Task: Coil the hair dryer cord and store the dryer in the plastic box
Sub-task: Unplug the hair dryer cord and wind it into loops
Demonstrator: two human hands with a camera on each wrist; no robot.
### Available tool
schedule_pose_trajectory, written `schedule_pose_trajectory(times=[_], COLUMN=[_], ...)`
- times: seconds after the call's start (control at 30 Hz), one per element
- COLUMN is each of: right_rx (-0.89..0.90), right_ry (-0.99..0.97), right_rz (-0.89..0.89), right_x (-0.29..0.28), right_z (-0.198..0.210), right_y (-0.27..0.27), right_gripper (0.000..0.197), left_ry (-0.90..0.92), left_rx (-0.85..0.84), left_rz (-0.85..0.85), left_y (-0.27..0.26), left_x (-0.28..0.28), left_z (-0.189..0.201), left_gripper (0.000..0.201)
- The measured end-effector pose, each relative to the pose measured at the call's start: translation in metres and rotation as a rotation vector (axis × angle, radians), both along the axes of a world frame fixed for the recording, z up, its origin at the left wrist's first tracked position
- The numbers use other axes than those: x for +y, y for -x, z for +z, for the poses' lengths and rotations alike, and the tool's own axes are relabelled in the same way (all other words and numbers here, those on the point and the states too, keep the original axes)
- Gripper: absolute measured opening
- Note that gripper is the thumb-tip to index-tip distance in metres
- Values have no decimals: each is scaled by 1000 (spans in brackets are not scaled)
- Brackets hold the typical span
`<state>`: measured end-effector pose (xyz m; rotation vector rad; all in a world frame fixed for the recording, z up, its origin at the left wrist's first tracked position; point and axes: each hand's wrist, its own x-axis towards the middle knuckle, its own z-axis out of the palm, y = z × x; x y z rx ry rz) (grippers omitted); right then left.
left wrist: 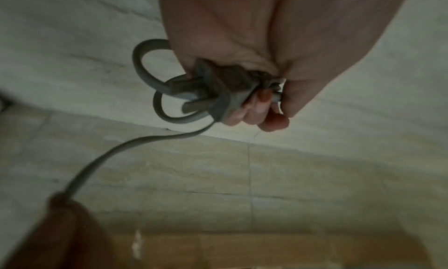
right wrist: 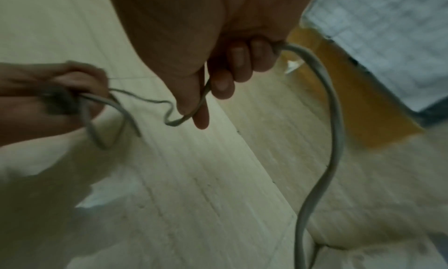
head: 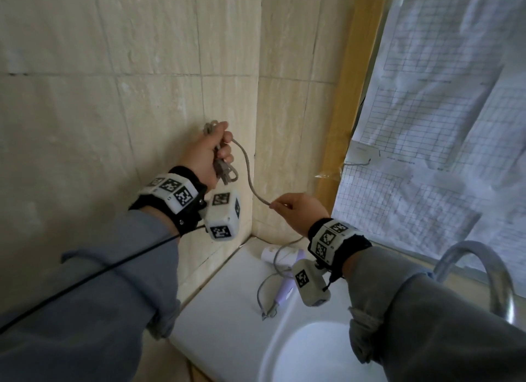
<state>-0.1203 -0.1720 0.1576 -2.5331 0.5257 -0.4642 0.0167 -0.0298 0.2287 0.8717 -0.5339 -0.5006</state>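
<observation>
Above sink (head: pixel 227 305): grey cord (head: pixel 247 165), few loops + plug bunched in left hand (head: pixel 206 157), slack pinched by right hand (head: pixel 301 211).

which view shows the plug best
The left wrist view: the plug sits close up with both prongs visible, gripped by the left hand along with cord loops. In the head view it is small, half hidden in that fist. The right wrist view gives only a dark blur.

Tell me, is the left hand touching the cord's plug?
Touching. The left wrist view shows the left hand with fingers curled around the plug.
</observation>
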Motion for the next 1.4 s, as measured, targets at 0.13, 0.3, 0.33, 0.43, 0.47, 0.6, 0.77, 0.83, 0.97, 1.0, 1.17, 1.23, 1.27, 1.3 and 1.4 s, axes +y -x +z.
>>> schedule_pose_trajectory(times=[0.13,0.3,0.33,0.43,0.47,0.6,0.77,0.83,0.97,1.0,1.17,1.23,1.27,1.3,1.4], right_rx=[71,134,125,55,17,-199,-354,-339,-112,-52,-57,-165,-207,-230,-220], right_ry=[265,364,353,214,131,-103,-105,-88,-315,-376,-352,-520,-619,-694,-766], right_rz=[38,221,268,422,428,327,161,165,367,421,328,268,258,250,240], right_x=[19,34,35,37,37,32,12,9,11,10,2,-2,-2,-2,1], right_z=[20,40,44,54,57,66,61,58,62,63,56,50,48,47,47], right_y=[-3,-1,-1,-2,-2,-3,-9,-12,-7,-6,-8,-13,-13,-14,-16], right_gripper=[22,26,23,15,14,9,27,41,37,30,16,24,26,25,21], left_ry=[-256,-478,-525,-683,-703,-683,-479,-511,-598,-584,-497,-478,-477,-477,-490], left_rx=[-303,-480,-512,-620,-629,-483,-242,-206,-187,-177,-162,-159,-157,-156,-153], left_rz=[95,32,8,63,76,-37,-265,-321,-475,-502,-503,-492,-484,-479,-478], left_y=[15,30,33,39,39,41,38,38,45,45,38,38,39,39,40], left_x=[-6,-6,-6,-6,-7,-4,2,3,4,4,9,7,6,5,5], left_z=[-6,-11,-13,-17,-19,-20,-18,-15,-15,-15,-14,-14,-14,-13,-13], left_gripper=[18,19,19,20,21,23,32,31,47,52,40,39,38,38,39])
